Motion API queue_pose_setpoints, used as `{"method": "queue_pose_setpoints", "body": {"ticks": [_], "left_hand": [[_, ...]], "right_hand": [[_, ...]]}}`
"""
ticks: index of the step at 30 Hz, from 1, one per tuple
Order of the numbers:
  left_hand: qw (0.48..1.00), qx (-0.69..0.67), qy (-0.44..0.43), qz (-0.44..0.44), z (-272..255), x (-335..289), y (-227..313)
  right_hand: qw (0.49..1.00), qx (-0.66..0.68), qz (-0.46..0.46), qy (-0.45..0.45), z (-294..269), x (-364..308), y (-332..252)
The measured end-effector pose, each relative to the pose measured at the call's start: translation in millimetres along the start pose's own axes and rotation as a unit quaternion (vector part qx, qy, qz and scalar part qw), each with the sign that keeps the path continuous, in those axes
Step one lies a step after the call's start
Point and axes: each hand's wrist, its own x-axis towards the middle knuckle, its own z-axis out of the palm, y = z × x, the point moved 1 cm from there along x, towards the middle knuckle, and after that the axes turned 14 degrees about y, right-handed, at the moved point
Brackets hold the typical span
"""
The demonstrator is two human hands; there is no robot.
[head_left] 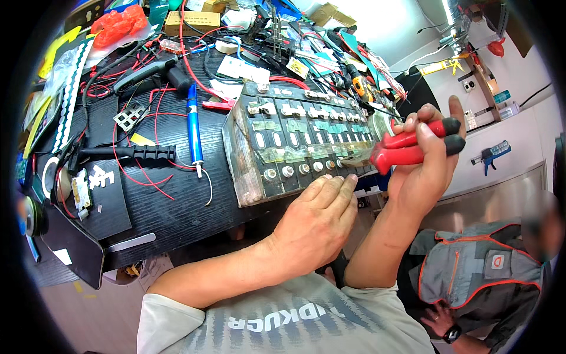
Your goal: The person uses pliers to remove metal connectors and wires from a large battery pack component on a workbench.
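A battery pack [247, 156] made of a row of cells sits at the front edge of the black table, with metal terminals along both sides of its top and greenish tape down the middle. My right hand [421, 171] grips red-handled pliers [404, 144] with black handle ends. Their jaws point left, down at the near row of terminals; whether they bite on anything is too small to tell. My left hand [315, 215] lies against the pack's near edge, fingers stretched out side by side, the tips just below the jaws. Nothing shows in it.
Left of the pack lie a blue tube [194, 127], a hammer-like tool [130, 152], a black glue gun [147, 75] and loose red wires. Wires, boxes and a yellow drill [359, 82] crowd the far side. Another person in a grey vest [471, 265] is at the lower right.
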Motion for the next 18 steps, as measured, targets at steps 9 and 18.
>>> {"method": "queue_pose_setpoints", "body": {"ticks": [9, 18], "left_hand": [[1.0, -0.016, -0.013, -0.007, -1.3, -0.3, 2.5], [1.0, -0.003, -0.009, -0.008, 0.4, 0.3, 3.4]], "right_hand": [[0.988, -0.042, -0.146, -0.027, 13.0, -45.1, 0.3], [0.999, 0.018, -0.034, -0.014, 11.0, 5.4, 16.8]]}}
